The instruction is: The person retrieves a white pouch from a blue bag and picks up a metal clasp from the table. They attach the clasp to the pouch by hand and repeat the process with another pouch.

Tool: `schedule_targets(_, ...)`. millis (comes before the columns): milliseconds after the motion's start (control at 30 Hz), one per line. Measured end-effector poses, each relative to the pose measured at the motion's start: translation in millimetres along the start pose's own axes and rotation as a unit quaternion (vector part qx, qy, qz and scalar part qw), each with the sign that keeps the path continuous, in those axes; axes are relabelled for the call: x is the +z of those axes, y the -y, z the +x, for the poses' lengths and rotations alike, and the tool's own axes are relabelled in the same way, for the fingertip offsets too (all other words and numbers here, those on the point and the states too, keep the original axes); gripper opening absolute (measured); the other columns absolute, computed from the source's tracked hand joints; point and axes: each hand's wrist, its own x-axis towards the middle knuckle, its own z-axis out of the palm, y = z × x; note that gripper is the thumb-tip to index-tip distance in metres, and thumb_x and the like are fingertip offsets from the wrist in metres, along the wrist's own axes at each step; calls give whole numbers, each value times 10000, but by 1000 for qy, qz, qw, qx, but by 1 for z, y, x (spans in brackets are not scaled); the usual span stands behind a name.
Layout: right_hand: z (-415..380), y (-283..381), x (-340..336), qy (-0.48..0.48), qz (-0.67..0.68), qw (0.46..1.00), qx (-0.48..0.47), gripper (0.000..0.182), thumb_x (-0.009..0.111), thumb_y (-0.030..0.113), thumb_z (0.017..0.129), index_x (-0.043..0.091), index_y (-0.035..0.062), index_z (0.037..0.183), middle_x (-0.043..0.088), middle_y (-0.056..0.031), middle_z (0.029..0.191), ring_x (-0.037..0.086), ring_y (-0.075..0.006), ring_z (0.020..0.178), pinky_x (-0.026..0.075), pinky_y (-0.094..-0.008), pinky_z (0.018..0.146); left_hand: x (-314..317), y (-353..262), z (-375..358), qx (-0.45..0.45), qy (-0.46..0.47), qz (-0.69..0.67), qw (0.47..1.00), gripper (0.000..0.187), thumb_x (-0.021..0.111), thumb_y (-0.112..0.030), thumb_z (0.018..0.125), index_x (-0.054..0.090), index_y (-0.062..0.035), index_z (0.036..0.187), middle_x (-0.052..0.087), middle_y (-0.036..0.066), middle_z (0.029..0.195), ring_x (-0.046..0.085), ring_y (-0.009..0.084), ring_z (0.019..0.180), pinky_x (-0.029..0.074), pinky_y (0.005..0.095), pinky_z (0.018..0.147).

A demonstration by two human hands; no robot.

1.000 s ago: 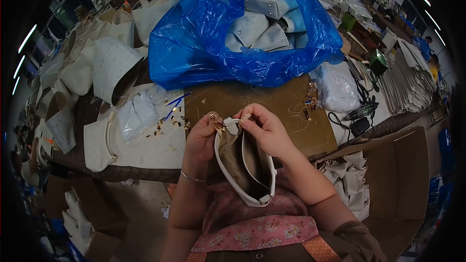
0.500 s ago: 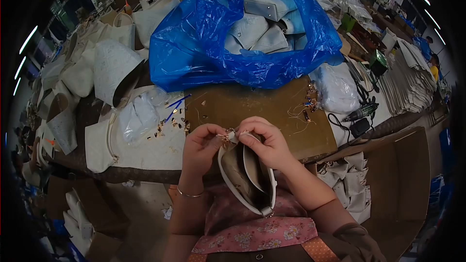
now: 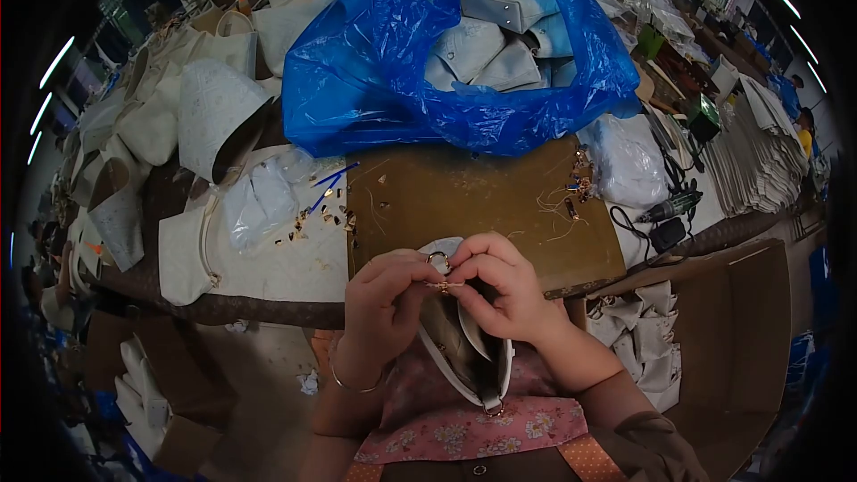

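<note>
Over the brown board (image 3: 482, 205), both hands' (image 3: 388, 295) (image 3: 504, 290) grip pinching a gold clasp (image 3: 444, 286) on a white leather bag (image 3: 464, 357).

At the centre of the frame the small bag (image 3: 464, 353) is off-white outside with a tan lining, and its ring and clasp (image 3: 439, 261) shine gold. In the upper middle a bright blue plastic sack (image 3: 375, 71) holds pale grey-blue bags (image 3: 486, 45), above a brown board (image 3: 464, 196) strewn with gold fittings. Cream and white bags (image 3: 205, 98), some faintly patterned, fill the upper left, and along the bottom edge lies pink floral cloth (image 3: 473, 433).
</note>
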Motion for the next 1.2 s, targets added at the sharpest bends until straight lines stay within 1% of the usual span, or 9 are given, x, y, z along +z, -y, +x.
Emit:
schedule_targets(33, -1, 0, 1, 1, 1, 1000, 1, 140, 674, 1, 751, 623, 36, 877, 555, -97, 996, 565, -232, 922, 462, -317, 801, 0, 0, -1, 37, -10, 42, 998, 141, 631, 75, 744, 644, -37, 829, 634, 78, 817, 616, 212, 748, 483, 298, 675)
schedule_targets(133, -3, -1, 2, -18, -4, 1000, -7, 170, 677, -16, 735, 632, 25, 895, 549, -103, 1030, 571, -218, 915, 475, -308, 790, 4, -1, -10, 13, -26, 47, 998, 178, 642, 75, 730, 666, -54, 850, 614, 60, 816, 596, 198, 711, 477, 293, 640)
schedule_targets(267, -4, -4, 3, -14, 61, 998, 10, 202, 672, -33, 728, 671, 23, 923, 538, -116, 1093, 578, -204, 915, 488, -309, 791, 9, -3, -19, -6, -37, 11, 999, 211, 670, 56, 715, 685, -69, 885, 597, 46, 820, 574, 189, 697, 468, 280, 616)
schedule_targets(367, -7, -12, 6, -22, 66, 997, 18, 194, 663, -26, 740, 693, 31, 923, 535, -119, 1110, 579, -200, 919, 487, -308, 794, 11, -4, -17, 8, -11, 9, 1000, 248, 701, 26, 703, 694, -92, 921, 603, 37, 841, 569, 178, 709, 466, 272, 608)
schedule_targets(433, -6, -13, 7, -30, 68, 997, 21, 187, 660, -20, 747, 703, 38, 920, 536, -119, 1111, 580, -198, 916, 487, -304, 791, 12, -7, -12, 56, -6, 35, 998, 213, 770, -35, 670, 686, -73, 862, 589, 40, 825, 551, 153, 671, 434, 248, 562)
schedule_targets(533, -4, -11, 7, -25, 65, 997, 36, 169, 656, -8, 757, 704, 36, 913, 536, -118, 1102, 577, -194, 921, 485, -299, 790, 8, -5, -13, 51, 20, 41, 998, 259, 737, -23, 689, 681, -115, 925, 605, 29, 867, 582, 180, 717, 475, 280, 606)
schedule_targets(767, 1, -8, 3, -7, 75, 996, 55, 154, 666, -28, 734, 697, 38, 869, 528, -103, 1087, 570, -185, 920, 480, -284, 780, 5, -6, -10, 42, 38, 22, 998, 240, 735, -21, 697, 670, -100, 914, 604, 53, 877, 584, 192, 703, 479, 283, 596)
schedule_targets(967, 3, -8, 3, 4, 68, 996, 50, 180, 660, -49, 699, 693, 33, 856, 526, -97, 1081, 558, -173, 892, 477, -277, 771, 9, -4, -7, 32, 1, 5, 999, 217, 728, -12, 710, 665, -73, 908, 595, 60, 809, 580, 179, 650, 470, 265, 565)
schedule_targets(1200, 4, -6, 0, 8, 74, 995, 66, 171, 658, -51, 697, 690, 22, 848, 533, -97, 1071, 559, -171, 892, 477, -277, 772, 12, -2, -4, 70, -18, 26, 997, 203, 716, 10, 714, 689, -71, 898, 547, 24, 691, 515, 150, 591, 412, 259, 514)
